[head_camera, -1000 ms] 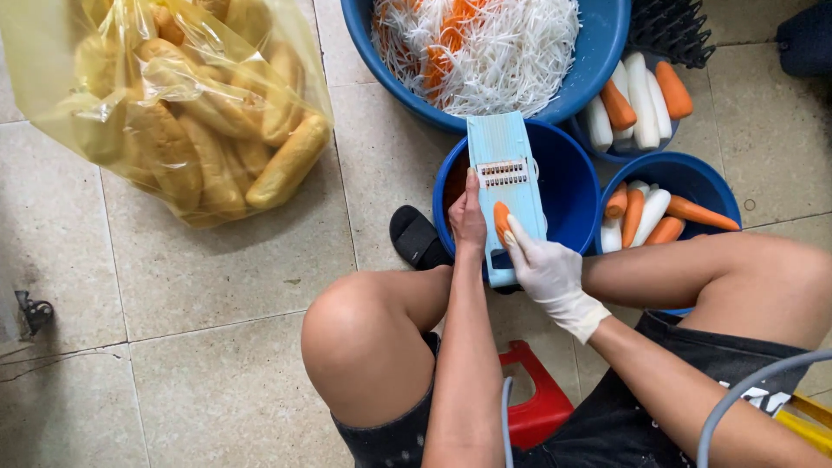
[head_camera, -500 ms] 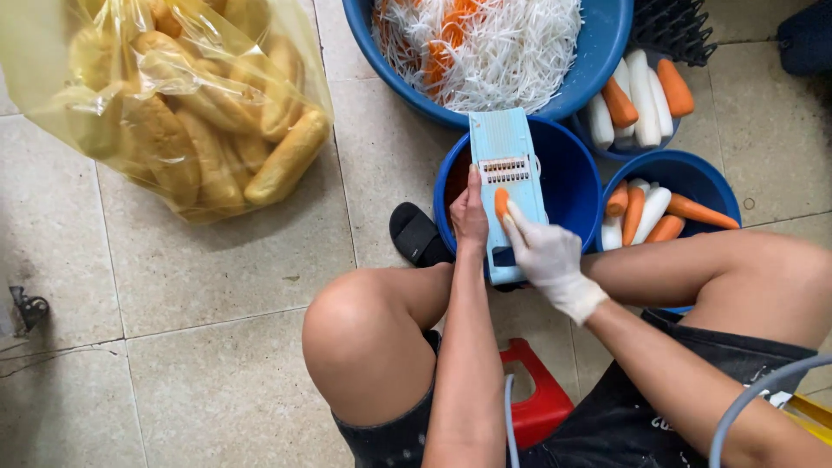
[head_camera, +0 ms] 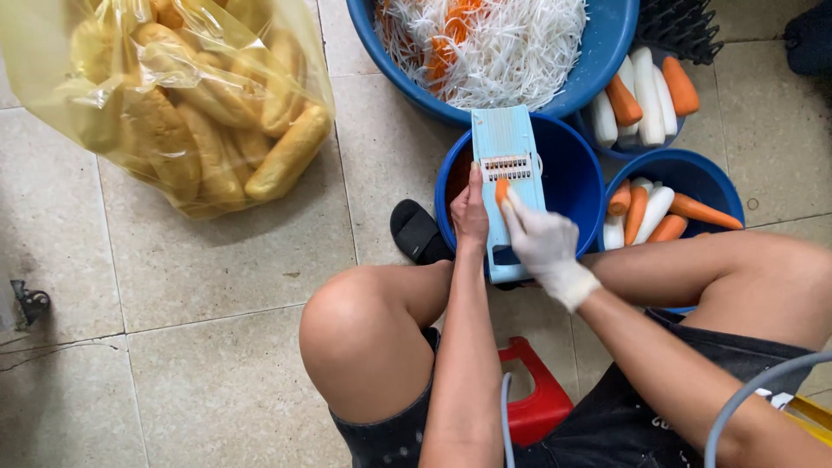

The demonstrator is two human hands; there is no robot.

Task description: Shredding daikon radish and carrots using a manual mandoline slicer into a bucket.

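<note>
We grip the pale blue slicer (head_camera: 510,186) with our bare left hand (head_camera: 470,212), fingers wrapped round its left edge, propping it over the blue bucket (head_camera: 568,178). Our gloved right hand (head_camera: 544,243) pinches a carrot stub (head_camera: 501,191) against the slicer's face, just below the blades; shredded vegetables (head_camera: 503,43) fill the far basin (head_camera: 607,52)

The right hand (head_camera: 544,244) wears a white glove, the left hand (head_camera: 471,212) none; dark shorts, bare knees.
</note>
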